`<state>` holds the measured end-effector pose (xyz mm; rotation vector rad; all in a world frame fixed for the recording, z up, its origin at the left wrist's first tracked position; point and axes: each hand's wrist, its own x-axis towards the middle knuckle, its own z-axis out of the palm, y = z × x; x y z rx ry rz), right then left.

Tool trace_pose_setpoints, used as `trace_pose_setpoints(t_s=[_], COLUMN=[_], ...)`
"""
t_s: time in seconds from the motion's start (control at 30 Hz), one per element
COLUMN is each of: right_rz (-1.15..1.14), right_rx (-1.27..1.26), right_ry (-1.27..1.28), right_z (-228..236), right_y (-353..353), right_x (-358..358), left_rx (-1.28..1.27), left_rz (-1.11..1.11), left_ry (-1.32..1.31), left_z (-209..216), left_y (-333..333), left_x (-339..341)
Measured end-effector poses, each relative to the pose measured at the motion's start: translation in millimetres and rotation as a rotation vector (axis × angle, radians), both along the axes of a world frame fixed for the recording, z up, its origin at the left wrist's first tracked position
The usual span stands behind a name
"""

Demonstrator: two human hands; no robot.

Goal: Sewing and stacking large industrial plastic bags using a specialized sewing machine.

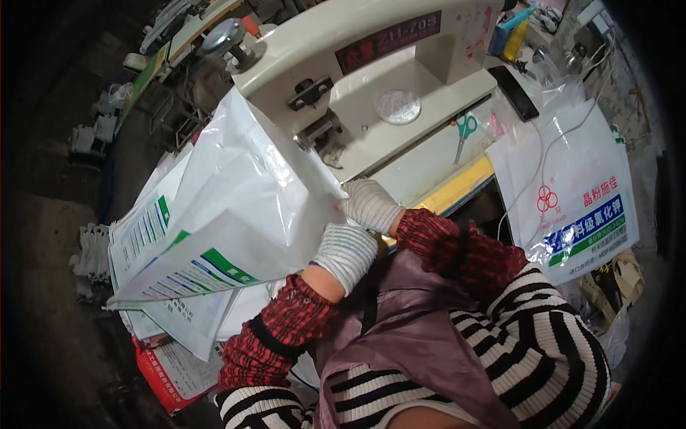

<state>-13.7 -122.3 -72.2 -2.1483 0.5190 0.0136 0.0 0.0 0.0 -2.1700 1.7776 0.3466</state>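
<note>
A large white plastic sack (250,171) with green and blue printing stands half-raised on my left, its upper part leaning against the head of a cream industrial sewing machine (307,39). My left hand (346,250), in a pale ribbed glove, is closed on the sack's near right edge, fingertips partly hidden. Just beyond it, my right hand (371,204), gloved the same way, pinches that edge with its fingertips below the machine's needle area. Both hands are close together in front of the machine bed.
Green-handled scissors (466,129) lie on the machine table, with a black phone (514,93) farther right. Another printed white sack (572,186) hangs over the right side, a thin cable across it. More sacks (182,314) and a red package (168,375) are at lower left.
</note>
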Motion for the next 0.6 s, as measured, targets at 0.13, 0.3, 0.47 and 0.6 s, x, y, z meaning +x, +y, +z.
trace_pose_setpoints(t_s=[0.13,0.3,0.47,0.6], right_rz=[0.068,0.080,-0.042,-0.055], right_rx=[-0.028,0.315,0.460,0.452], right_ry=[-0.129,-0.081,-0.062,-0.600], right_z=[-16,-18,34,87], right_y=[-3,10,-2,15], right_x=[15,9,1,24], left_rx=[-0.220,-0.216,0.106,-0.339], left_rz=[-0.188,0.183,0.175,0.475], left_ry=[0.026,-0.015,-0.180,0.427], left_z=[-9,-31,13,5], left_y=[-2,-2,-28,-17], left_x=[53,147,137,89])
